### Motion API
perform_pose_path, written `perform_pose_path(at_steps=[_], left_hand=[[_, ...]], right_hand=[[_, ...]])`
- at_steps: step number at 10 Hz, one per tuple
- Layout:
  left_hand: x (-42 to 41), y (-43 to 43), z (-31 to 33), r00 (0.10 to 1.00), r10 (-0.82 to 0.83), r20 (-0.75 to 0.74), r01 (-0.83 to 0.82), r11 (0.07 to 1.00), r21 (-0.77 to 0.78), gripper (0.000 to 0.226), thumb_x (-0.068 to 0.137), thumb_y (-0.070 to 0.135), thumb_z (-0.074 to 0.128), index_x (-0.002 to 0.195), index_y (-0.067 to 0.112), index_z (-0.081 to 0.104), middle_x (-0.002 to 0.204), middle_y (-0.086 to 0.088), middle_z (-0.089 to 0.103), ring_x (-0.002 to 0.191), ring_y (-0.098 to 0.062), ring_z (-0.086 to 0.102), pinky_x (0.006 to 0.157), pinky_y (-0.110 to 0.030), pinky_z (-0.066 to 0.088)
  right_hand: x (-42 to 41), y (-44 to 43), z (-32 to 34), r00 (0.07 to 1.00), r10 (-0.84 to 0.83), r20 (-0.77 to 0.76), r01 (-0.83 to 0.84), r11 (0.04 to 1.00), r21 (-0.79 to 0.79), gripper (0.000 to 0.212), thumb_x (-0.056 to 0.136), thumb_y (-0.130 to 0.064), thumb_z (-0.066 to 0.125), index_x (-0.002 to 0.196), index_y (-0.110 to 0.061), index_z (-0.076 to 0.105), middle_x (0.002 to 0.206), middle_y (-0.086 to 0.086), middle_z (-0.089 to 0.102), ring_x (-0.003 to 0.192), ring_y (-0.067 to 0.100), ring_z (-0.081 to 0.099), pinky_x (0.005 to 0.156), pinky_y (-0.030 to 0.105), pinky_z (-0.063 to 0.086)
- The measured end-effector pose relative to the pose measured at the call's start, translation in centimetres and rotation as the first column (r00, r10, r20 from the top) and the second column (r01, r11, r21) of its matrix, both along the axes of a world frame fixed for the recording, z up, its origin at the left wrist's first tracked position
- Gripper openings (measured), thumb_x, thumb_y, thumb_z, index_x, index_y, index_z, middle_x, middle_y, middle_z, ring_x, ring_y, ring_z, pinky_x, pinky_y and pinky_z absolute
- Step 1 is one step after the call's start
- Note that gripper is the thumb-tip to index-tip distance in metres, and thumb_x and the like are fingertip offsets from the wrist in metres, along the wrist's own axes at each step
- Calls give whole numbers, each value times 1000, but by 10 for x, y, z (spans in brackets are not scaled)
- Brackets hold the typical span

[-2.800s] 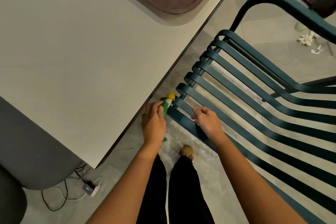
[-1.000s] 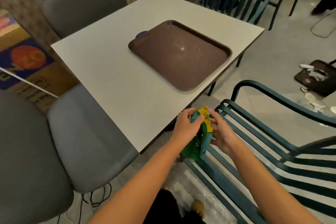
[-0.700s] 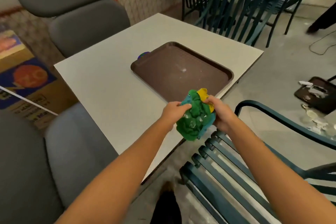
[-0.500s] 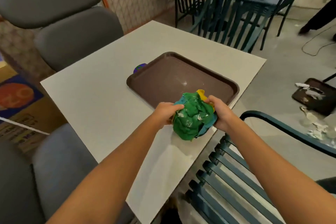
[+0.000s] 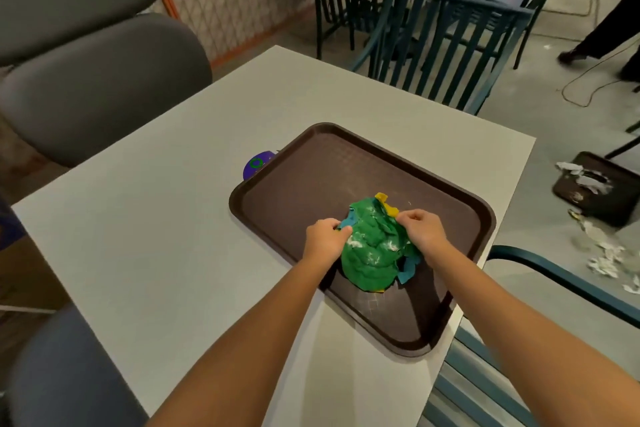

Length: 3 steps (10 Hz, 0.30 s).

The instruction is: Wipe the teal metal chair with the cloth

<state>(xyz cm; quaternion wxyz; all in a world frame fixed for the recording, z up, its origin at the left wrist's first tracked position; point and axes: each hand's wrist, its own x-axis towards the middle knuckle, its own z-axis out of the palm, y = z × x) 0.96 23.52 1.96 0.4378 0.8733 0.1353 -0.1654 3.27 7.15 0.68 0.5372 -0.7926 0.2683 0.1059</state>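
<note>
Table [image 5: 156, 236] surface, pale and plain, fills the middle of the view. Grey padded chairs [image 5: 104, 80] stand along its left side. A slatted chair [image 5: 446, 45] is at its far edge.

At the right, just beside the near corner of the table, stands the teal metal chair [image 5: 561, 277]. Only its curved armrest and a few seat slats show, low at the lower right. Neither hand touches it, and the cloth is well clear of it.

On the right half of the table lies a brown tray [image 5: 311, 177], set at an angle with its near corner close to the table's edge.

The cloth [image 5: 370, 250] is bunched into a loose ball over the near part of the tray. It is mostly green with white smears, and bits of blue and yellow show at its edges. Whether it rests on the tray or hangs just above it cannot be told.

The left hand [image 5: 323, 237] grips the cloth's left side, its fingers [image 5: 341, 227] curled into the fabric. The right hand [image 5: 424, 234] holds the right side, its fingers [image 5: 407, 217] pinching a fold near the yellow edge.

A purple disc [image 5: 256, 165] peeks out from beside the tray's far left corner, touching its rim.

On the floor to the right sits a dark floor tray [image 5: 595, 189], with torn paper scraps [image 5: 602, 253] on and around it.
</note>
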Motion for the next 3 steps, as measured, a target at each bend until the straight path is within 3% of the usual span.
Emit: perform_pose_path(at_steps=[1, 2, 3], left_hand=[[-3, -2, 7, 999, 41, -2, -41, 999, -12, 31, 89, 25, 55, 111, 6, 62, 104, -13, 66, 93, -24, 59, 75, -27, 42], [-13, 2, 14, 996, 90, 18, -90, 996, -21, 37, 87, 30, 58, 118, 11, 58, 118, -9, 63, 110, -23, 58, 90, -30, 45], [-33, 11, 31, 992, 114, 63, -117, 992, 56, 37, 88, 35, 57, 119, 15, 57, 117, -4, 64, 109, -20, 59, 93, -32, 46]], right_hand=[[0, -1, 7, 997, 80, 23, -75, 984, -161, 21, 90, -19, 52, 101, -8, 66, 118, 12, 63, 108, 27, 55, 89, 36, 44], [-9, 3, 19, 972, 221, 82, -175, 911, -374, 24, 91, -20, 50, 109, -8, 60, 119, 15, 57, 108, 30, 53, 83, 37, 44], [-28, 20, 34, 859, 494, 135, -277, 671, -688, 31, 91, -22, 47, 118, -7, 55, 120, 18, 49, 113, 33, 43, 87, 42, 43]])
